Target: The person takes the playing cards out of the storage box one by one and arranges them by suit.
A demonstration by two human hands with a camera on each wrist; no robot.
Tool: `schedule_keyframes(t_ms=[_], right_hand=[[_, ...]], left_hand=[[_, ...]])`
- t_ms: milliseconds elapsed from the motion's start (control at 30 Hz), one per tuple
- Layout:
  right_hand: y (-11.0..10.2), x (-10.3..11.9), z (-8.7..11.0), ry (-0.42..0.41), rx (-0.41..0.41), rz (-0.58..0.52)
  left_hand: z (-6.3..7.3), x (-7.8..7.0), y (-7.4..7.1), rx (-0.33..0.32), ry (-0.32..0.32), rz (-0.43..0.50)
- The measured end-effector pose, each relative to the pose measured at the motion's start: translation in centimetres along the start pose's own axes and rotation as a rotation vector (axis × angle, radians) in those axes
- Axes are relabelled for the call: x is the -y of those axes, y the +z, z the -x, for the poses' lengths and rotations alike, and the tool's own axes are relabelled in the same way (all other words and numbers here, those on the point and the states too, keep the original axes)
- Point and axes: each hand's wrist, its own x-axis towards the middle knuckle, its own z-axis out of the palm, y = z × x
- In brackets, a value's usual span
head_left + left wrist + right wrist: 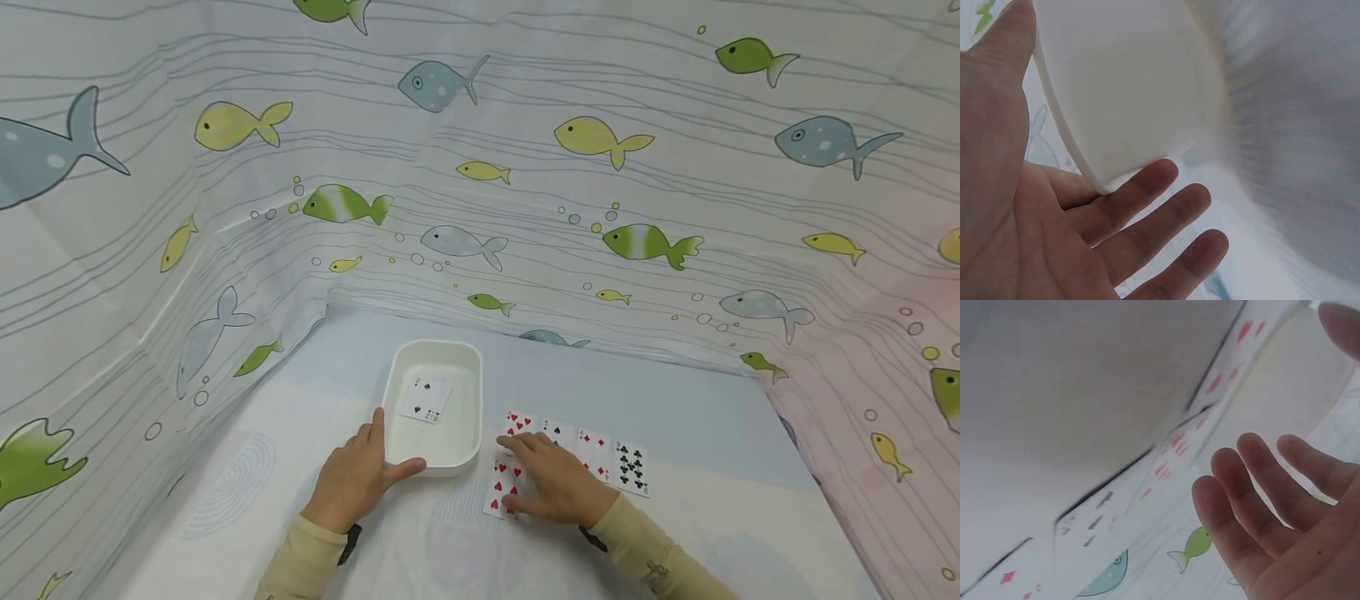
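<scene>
A white plastic tray (431,447) holds a spade playing card (426,396) lying over another card. My left hand (347,479) rests against its near left corner, thumb along the front rim and index finger up the left side; its other fingers extend loosely in the left wrist view. Right of the tray, my right hand (561,481) is over the face-up cards, fingers extended and slightly bent, and nothing shows in its grasp in the right wrist view (1285,512). Partly under it lie a lower hearts card (497,486) and an upper hearts card (516,419).
The upper row continues rightward with a spade card (557,430), a diamond card (592,442) and a clubs card (632,467). All lie on a pale patterned cloth (420,550). Fish-printed sheets (525,233) rise behind and at both sides.
</scene>
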Motion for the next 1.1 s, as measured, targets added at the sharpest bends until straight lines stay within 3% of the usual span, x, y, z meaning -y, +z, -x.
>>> schedule_keyframes(t_ms=[400,600,1100], right_hand=[[-1.4,0.6,-3.7,0.0,-0.115,-0.099],[-1.9,1.1,-6.4,0.049,-0.104,-0.169],[-0.8,1.1,-12.2,0.143,-0.031,-0.168]], left_hand=[[0.1,0.2,0.1,-0.003,-0.002,-0.002],[0.0,0.2,0.2,-0.006,0.006,-0.009],[0.0,0.2,0.1,-0.012,0.032,-0.042]])
